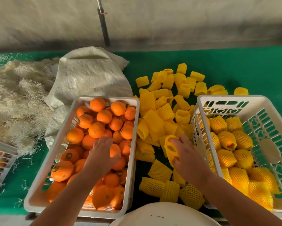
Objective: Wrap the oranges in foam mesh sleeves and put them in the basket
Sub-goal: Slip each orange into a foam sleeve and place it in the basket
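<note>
A white basket (pixel 133 128) at centre left is full of bare oranges (pixel 96 130). My left hand (pixel 102 152) reaches into it, fingers curled over one orange (pixel 115 150). My right hand (pixel 186 154) pinches a yellow foam mesh sleeve (pixel 170 149) between the two baskets, fingers inside its open end. Loose yellow sleeves (pixel 163 111) lie heaped on the green table between and behind the baskets. The white basket (pixel 202 128) at the right holds several oranges wrapped in sleeves (pixel 226 158).
A white woven sack (pixel 88 75) and a pile of pale straw-like fibre (pixel 18 101) lie at the back left. Another basket's corner (pixel 0 160) shows at the left edge. A white round rim (pixel 166 212) sits at the bottom centre. A grey wall stands behind the table.
</note>
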Demonstrator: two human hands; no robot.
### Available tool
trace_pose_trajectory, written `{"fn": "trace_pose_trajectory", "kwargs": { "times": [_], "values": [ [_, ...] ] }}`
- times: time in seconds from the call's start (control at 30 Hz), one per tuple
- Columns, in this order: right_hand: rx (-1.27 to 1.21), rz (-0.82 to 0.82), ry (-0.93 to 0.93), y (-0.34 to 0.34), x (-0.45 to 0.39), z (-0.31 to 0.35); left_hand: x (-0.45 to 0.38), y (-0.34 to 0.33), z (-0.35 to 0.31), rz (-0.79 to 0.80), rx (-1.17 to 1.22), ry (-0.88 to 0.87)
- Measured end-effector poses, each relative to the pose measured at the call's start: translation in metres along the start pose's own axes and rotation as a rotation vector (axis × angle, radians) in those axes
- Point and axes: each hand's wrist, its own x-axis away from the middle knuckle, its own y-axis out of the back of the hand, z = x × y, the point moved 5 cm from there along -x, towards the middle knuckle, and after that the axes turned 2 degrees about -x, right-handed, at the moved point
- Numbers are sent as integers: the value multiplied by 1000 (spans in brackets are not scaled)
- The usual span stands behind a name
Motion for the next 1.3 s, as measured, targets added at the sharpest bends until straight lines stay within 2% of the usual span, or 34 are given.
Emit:
{"fn": "trace_pose_trajectory", "kwargs": {
  "times": [0.07, 0.37, 0.47, 0.57, 0.63, 0.73, 0.83, 0.93, 1.03, 1.17, 1.3],
  "values": [
    [15, 15, 0, -3, -1, 1, -1, -15, 9, 78, -23, 17],
    [32, 21, 3, -2, -1, 3, -11, -26, 20, 14, -17, 55],
    [26, 16, -6, 0, 1, -1, -6, -3, 4, -131, 139, 54],
    [23, 11, -14, 3, 2, -3, 3, 34, -33, -283, 351, -45],
    [23, 15, -18, 3, 2, -3, 8, 53, -65, -194, 539, -151],
    [4, 15, -15, 2, 1, -2, 21, 66, -119, 164, 725, -309],
    [-18, 21, 18, 5, 0, 1, 37, 54, -159, 520, 706, -409],
    [3, 64, 30, 10, 1, 0, 46, 34, -180, 718, 671, -387],
    [-2, 36, 16, 16, 7, -4, 46, 23, -187, 760, 767, -313],
    [-50, -45, 30, 23, 14, -8, 41, 17, -186, 717, 851, -208],
    [-73, -87, 22, 20, 13, -7, 39, 9, -186, 647, 1012, -27]
  ]
}}
